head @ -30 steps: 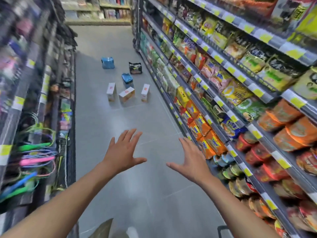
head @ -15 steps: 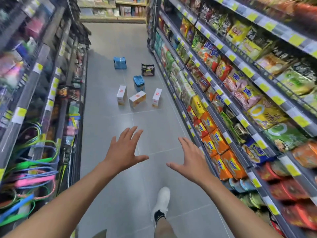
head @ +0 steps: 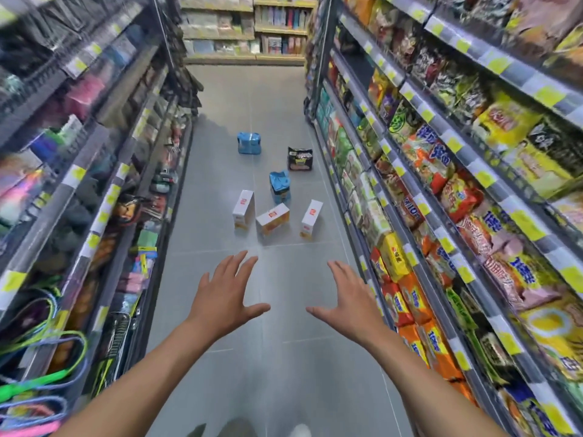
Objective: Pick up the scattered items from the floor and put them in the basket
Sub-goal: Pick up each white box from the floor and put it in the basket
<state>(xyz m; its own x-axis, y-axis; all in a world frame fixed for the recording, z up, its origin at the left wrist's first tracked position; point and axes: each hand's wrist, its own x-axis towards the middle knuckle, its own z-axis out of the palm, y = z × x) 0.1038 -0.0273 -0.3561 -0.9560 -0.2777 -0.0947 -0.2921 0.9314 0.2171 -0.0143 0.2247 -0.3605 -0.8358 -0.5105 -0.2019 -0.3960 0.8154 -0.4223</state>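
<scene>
Ahead, both the left hand [head: 222, 299] and right hand [head: 350, 302] hover splayed and empty above the floor [head: 220, 152]. Well beyond their fingertips lie three white boxes [head: 273, 218], nearest; farther off, two blue packs [head: 279, 186] and a dark packet [head: 300, 159].

Snack-packed shelves [head: 448, 171] line the right of the grey floor [head: 277, 357]; hanging goods [head: 41, 383] left.

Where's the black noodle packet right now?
In the head view the black noodle packet sits on the floor toward the aisle's right side, near the right-hand shelving, beyond the nearer blue pack and right of the far blue pack.
</scene>
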